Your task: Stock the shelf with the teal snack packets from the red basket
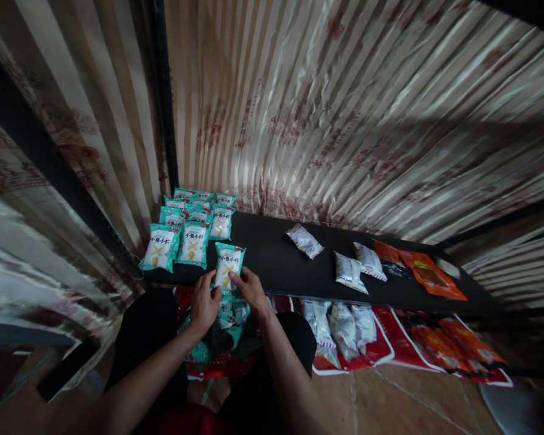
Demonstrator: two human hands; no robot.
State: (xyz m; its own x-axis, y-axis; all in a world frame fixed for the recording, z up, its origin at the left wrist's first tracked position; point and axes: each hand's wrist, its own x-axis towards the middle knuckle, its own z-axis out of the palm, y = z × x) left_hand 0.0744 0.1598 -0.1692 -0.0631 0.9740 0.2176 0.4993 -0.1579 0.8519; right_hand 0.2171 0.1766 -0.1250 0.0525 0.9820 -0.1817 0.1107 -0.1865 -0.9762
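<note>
Two hands [205, 305] hold a teal packet [229, 260] at the black shelf's front edge [308, 294], open surface [265, 244] rightward.

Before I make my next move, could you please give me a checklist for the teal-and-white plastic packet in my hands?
1. Teal-and-white plastic packet held by left hand and right hand: ok.
2. Its printed face toward the camera: ok.
3. Its lower edge undamaged: cannot tell, hard to make out.
4. Packet lifted off the long black shelf: cannot tell.
5. Packet apart from the nearest silver plastic packet: ok.
6. Silver packets on the shelf in neat rows, like the teal-and-white group: not ok, they lie at different angles.
</note>
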